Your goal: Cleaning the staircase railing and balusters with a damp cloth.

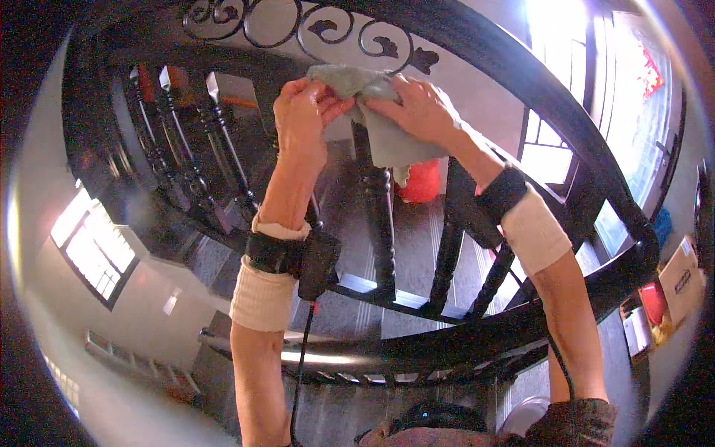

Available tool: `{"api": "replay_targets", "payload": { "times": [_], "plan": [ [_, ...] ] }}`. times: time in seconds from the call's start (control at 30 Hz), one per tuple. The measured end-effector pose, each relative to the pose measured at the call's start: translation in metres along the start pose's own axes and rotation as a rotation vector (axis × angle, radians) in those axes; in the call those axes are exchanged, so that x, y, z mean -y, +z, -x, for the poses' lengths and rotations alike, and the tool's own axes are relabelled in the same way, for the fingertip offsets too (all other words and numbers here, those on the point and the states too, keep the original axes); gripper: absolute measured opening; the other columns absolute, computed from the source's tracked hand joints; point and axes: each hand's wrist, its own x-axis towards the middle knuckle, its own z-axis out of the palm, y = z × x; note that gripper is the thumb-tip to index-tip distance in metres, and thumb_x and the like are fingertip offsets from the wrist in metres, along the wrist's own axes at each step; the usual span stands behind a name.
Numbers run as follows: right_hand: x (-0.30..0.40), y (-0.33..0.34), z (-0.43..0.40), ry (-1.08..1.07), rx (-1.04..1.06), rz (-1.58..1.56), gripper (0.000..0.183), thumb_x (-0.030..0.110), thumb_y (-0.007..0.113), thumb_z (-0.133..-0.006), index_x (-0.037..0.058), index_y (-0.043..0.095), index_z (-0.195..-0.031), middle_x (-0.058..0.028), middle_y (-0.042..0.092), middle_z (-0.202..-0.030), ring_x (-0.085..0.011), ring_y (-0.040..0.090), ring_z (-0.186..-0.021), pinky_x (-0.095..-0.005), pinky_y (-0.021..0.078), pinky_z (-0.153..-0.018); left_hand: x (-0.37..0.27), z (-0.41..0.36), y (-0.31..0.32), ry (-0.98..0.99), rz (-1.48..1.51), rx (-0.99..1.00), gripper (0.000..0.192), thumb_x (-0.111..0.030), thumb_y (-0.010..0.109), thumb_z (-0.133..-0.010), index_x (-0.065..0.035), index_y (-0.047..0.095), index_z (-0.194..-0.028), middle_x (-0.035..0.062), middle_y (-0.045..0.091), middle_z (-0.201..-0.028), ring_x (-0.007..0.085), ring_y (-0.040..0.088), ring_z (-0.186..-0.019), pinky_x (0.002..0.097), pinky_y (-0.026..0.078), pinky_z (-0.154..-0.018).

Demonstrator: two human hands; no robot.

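Observation:
With both hands I hold a grey-green cloth (399, 139) against a dark piece of furniture or railing with turned spindles and metal scrollwork. My left hand (304, 114) pinches the cloth's left part between thumb and fingers. On the right, my right hand (424, 109) grips the bunched cloth, its lower part hanging down. Just above the cloth is the black scroll ornament (385, 39). Below it stands a dark turned spindle (380, 223). The cloth hides the spindle's top and part of the bar there.
A curved dark rail (503, 329) runs below my forearms. More dark spindles (223, 139) stand at the left. Behind the bars is a red object (419, 181). A cardboard box (678, 279) and other items lie at the far right. Black cables hang from both wrist devices.

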Motion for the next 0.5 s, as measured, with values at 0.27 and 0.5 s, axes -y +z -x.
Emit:
{"api": "replay_targets", "payload": {
  "times": [0.27,0.5],
  "plan": [
    [0.017,-0.008,0.040,-0.363,-0.435,0.118,0.054,0.043,0.059,-0.079,-0.0029,0.049,-0.105,-0.0244,0.051,-0.108,-0.0405,0.048,-0.103,-0.0451,0.0410,-0.086,-0.007,-0.040,-0.046,0.229,-0.127,-0.007,0.028,-0.007,0.051,-0.083,-0.0011,0.044,-0.109,0.0108,0.056,-0.099,0.0211,0.057,-0.083,0.0371,0.050,-0.071],
    [0.031,0.000,0.001,-0.229,-0.335,0.244,0.051,0.044,0.058,-0.075,0.0016,0.057,-0.103,-0.0192,0.059,-0.099,-0.0350,0.056,-0.095,-0.0464,0.0394,-0.086,-0.018,-0.029,0.003,0.498,-0.549,0.059,0.029,-0.017,0.053,-0.085,-0.0050,0.052,-0.111,0.0063,0.058,-0.098,0.0158,0.055,-0.085,0.0301,0.044,-0.077]
  ]
}}
